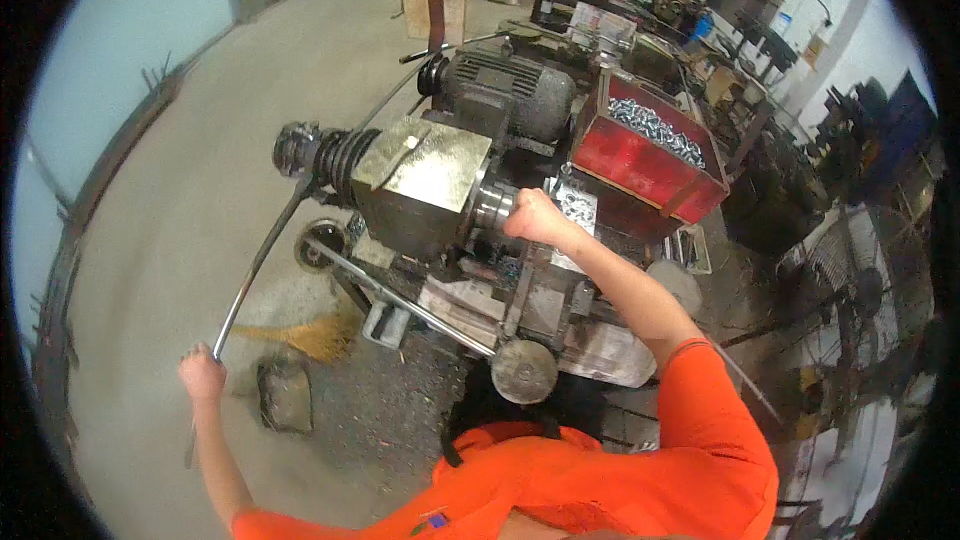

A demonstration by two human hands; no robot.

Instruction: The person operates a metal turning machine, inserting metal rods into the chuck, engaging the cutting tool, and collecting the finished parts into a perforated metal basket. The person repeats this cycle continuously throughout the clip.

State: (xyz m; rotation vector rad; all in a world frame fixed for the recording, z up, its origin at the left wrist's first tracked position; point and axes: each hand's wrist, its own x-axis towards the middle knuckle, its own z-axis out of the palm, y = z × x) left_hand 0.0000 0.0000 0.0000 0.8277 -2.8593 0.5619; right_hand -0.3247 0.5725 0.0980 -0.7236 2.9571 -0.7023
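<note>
My left hand (203, 376) is closed round the lower end of a long metal lever (262, 252), which slants up to the left end of the lathe's spindle. The lathe headstock (428, 165), a worn metal box, sits in front of me. At its right side my right hand (538, 218) is closed, close against the shiny round chuck (493, 204). Whatever its fingers hold is hidden. Under that forearm lies a pale surface (577, 206) with small shiny metal parts on it.
A red bin (640, 155) full of shiny metal pieces (657, 130) stands at the right, beside a motor (515, 90). A bar with a round end (524, 372) juts toward me. A broom head (310, 337) and a dark container (285, 395) are on the floor at left.
</note>
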